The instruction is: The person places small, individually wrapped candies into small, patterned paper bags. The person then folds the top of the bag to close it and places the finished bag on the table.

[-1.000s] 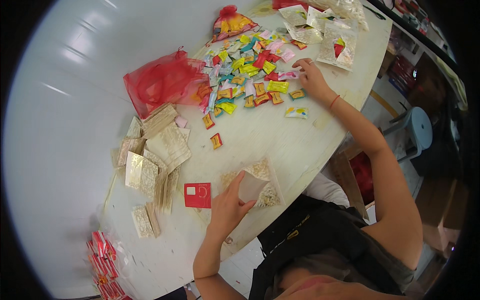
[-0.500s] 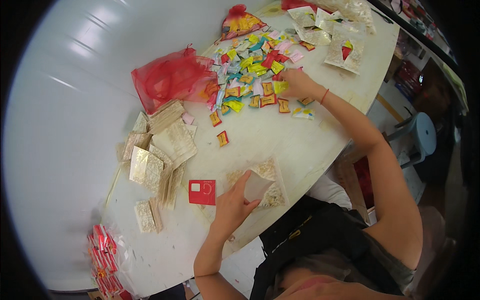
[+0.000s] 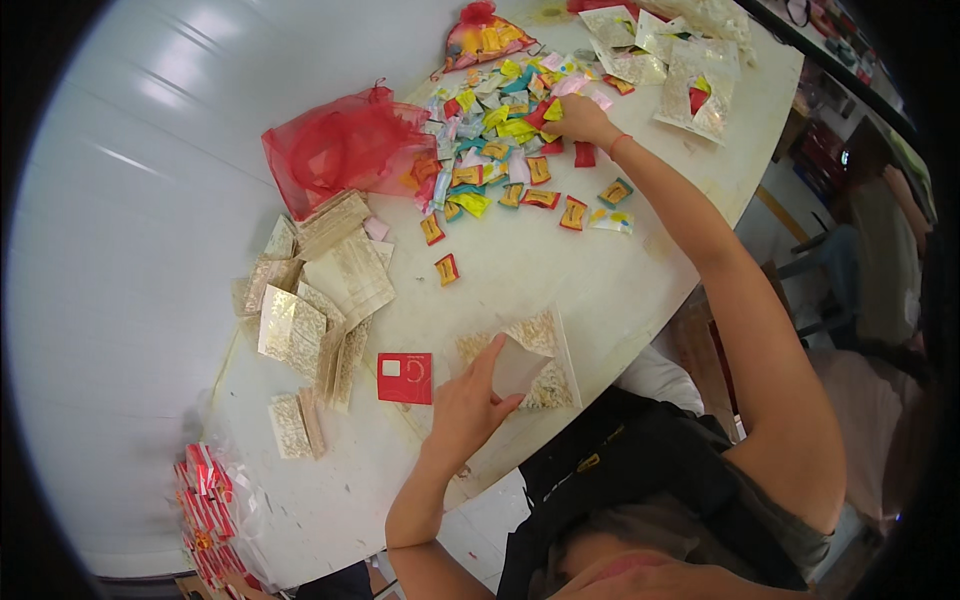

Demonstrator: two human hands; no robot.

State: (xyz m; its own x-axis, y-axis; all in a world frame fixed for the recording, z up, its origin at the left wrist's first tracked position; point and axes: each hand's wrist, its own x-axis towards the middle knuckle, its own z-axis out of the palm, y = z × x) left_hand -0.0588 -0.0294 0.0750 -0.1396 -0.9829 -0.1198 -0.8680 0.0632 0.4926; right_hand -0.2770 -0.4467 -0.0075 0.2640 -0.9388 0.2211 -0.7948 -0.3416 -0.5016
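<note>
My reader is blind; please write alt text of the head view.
A person's left hand spreads thumb and finger at the mouth of a patterned pouch on a table; the right hand is at a pile of wrapped pieces. Further left lie a red mesh bag, heaped packets and a red card.

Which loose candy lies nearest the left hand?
The red-edged yellow candy, lying alone between the left hand and the pile; the other loose candies all lie farther from that hand.
</note>
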